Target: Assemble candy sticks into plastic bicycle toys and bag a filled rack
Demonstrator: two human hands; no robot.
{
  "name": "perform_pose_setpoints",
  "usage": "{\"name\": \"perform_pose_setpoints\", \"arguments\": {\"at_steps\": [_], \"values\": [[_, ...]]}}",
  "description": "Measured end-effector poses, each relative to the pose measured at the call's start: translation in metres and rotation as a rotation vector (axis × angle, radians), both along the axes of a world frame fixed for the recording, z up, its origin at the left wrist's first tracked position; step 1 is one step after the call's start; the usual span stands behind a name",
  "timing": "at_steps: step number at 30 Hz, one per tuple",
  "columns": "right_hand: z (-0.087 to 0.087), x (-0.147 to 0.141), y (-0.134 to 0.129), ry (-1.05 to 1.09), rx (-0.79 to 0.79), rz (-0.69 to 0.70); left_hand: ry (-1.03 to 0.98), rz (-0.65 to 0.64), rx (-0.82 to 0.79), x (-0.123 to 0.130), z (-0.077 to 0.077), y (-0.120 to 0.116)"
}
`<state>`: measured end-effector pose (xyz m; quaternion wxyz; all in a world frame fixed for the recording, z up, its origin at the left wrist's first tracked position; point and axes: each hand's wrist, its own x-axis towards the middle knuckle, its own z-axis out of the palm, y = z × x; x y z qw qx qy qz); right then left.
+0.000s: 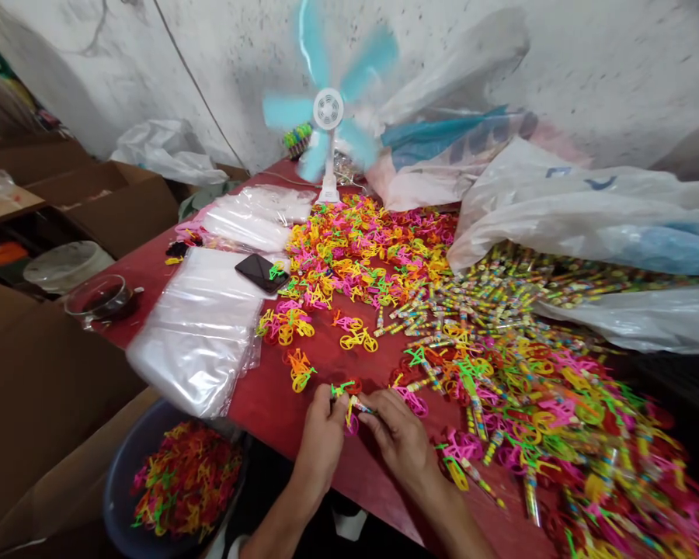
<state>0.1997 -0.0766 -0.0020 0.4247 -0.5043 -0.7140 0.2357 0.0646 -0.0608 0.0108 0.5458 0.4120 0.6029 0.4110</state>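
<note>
My left hand (321,431) is closed in a pinch on a small plastic toy bicycle with green, yellow and pink parts, just above the table's front edge. Beside it, my right hand (401,433) pinches a thin printed tube (359,404), whose left end meets the bicycle. Fingers hide part of both. Beyond my hands lie a yellow toy bicycle (359,339) and an orange and yellow one (299,369). To the right spreads a heap of bicycles mixed with tubes (559,419).
On the red table (320,349) are clear plastic bags (195,326), a phone (261,272), a glass cup (100,299) and a spinning fan (328,109). Loose bicycles (361,248) and tubes (501,287) cover its back. A tub (116,481) of bicycles stands below left, near cardboard boxes (116,206).
</note>
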Motion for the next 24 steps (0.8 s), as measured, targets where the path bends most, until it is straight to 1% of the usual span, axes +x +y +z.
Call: {"name": "perform_pose_setpoints", "arguments": {"at_steps": [3,5,6,8,10,11,13,15,16,18,19,20,21,22,24], "values": [[0.002,-0.005,-0.004,0.027,-0.052,0.024,0.131,0.037,0.052,-0.002,-0.003,-0.001],[0.001,-0.009,-0.009,0.024,-0.067,0.024,0.203,0.029,0.1,-0.003,-0.005,-0.002],[0.001,-0.011,-0.011,0.013,-0.066,0.025,0.227,0.002,0.115,-0.004,-0.005,-0.001],[0.001,-0.008,-0.014,-0.021,-0.067,0.034,0.255,-0.096,0.109,-0.004,-0.003,0.001],[0.003,0.005,-0.015,-0.055,-0.082,0.052,0.245,-0.23,0.09,-0.003,0.001,0.005],[0.005,0.017,-0.015,-0.079,-0.082,0.037,0.223,-0.302,0.093,-0.002,0.004,0.008],[0.015,0.05,-0.018,-0.163,-0.032,-0.073,0.178,-0.419,0.148,0.0,0.011,0.018],[0.029,0.089,-0.022,-0.319,0.056,-0.296,0.21,-0.458,0.268,0.003,0.015,0.034],[0.037,0.107,-0.024,-0.435,0.098,-0.417,0.278,-0.445,0.343,0.005,0.016,0.044],[0.052,0.132,-0.024,-0.645,0.178,-0.731,0.516,-0.396,0.477,0.01,0.014,0.066],[0.056,0.137,-0.02,-0.712,0.205,-0.821,0.645,-0.378,0.509,0.013,0.012,0.076],[0.057,0.137,-0.013,-0.743,0.221,-0.848,0.748,-0.371,0.518,0.016,0.009,0.085],[0.056,0.133,-0.003,-0.744,0.219,-0.804,0.817,-0.371,0.512,0.019,0.007,0.091],[0.052,0.125,0.01,-0.723,0.208,-0.697,0.86,-0.372,0.498,0.021,0.004,0.095],[0.038,0.105,0.042,-0.671,0.138,-0.483,0.892,-0.369,0.476,0.023,0.001,0.095]]}}
